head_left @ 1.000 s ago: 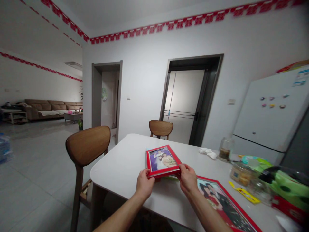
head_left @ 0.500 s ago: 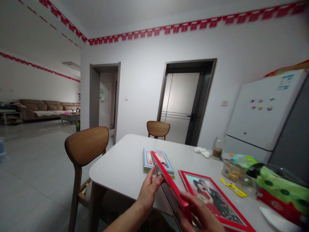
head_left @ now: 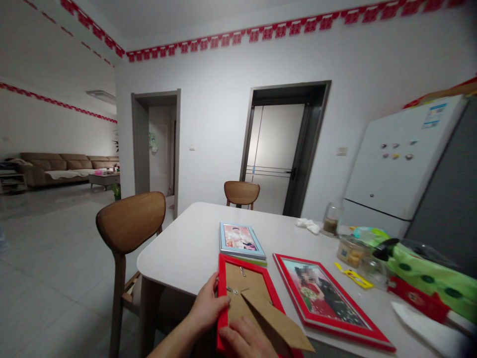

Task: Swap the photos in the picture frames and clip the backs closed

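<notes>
A red photo frame (head_left: 222, 278) is held with its brown backing up, and its cardboard stand leg (head_left: 278, 320) sticks out toward the lower right. My left hand (head_left: 209, 304) grips its left edge, thumb on top. Low in the view, my right hand (head_left: 249, 339) holds the near part, fingers bent over the backing and red border. Right of it, another red photo frame (head_left: 331, 298) lies picture up on the table. Just beyond the held frame is a light blue photo frame (head_left: 242, 238), resting on something with a green edge.
The white table (head_left: 179, 253) has rounded corners. On its right stand a glass jar (head_left: 330, 219), a tub of food (head_left: 352, 250), a yellow packet (head_left: 354, 276) and a green bag (head_left: 432, 278). Wooden chairs (head_left: 130, 221) stand at the left and far sides.
The held red photo frame has turned from nearly edge-on to showing its back, and its stand leg is now visible. My right hand has shifted left and down onto the frame.
</notes>
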A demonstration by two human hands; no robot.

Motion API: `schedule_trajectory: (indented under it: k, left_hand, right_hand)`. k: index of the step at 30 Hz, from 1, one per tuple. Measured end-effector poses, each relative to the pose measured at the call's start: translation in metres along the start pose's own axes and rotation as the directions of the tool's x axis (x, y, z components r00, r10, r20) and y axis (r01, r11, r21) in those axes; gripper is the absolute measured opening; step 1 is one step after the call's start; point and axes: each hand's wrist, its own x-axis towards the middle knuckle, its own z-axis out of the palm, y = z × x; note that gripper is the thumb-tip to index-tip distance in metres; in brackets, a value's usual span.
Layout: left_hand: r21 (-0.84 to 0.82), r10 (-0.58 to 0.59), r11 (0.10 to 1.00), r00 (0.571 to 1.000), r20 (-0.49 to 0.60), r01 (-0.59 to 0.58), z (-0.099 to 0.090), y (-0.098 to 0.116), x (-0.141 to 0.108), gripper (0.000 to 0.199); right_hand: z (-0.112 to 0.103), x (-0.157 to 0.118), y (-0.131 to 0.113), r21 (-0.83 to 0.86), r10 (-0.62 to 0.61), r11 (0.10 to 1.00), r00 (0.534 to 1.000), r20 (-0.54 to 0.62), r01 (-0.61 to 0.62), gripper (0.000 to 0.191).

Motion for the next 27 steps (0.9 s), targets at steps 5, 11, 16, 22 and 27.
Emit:
schedule_trajectory:
  k: [5,11,16,22,27]
  left_hand:
    - [0.577,0.044,0.817,0.998,-0.049,-0.008,-0.006,0.004,-0.004,0.051]
    - [0.691,0.039,0.722,0.995,-0.096,0.038,-0.004,0.002,-0.005,0.059]
    - [0.738,0.031,0.672,0.994,-0.108,0.059,-0.003,-0.002,-0.006,0.058]
    - [0.758,0.033,0.65,0.994,-0.101,0.056,-0.003,-0.003,-0.007,0.052]
    - [0.77,0.03,0.636,0.995,-0.095,0.054,-0.003,-0.001,-0.008,0.044]
  right_hand:
    - [0.015,0.001,-0.002,0.005,0.022,1.0,0.999,0.043,-0.023,0.017]
    - [0.015,0.006,-0.009,0.043,0.082,0.995,0.995,0.057,-0.085,0.017]
    - [-0.023,0.012,-0.006,0.121,0.18,0.974,0.98,0.089,-0.19,0.023]
    - [-0.068,0.006,0.025,-0.055,0.539,0.831,0.778,0.324,-0.553,0.021]
    - [-0.061,-0.009,0.04,-0.026,0.579,0.773,0.688,0.437,-0.634,0.021]
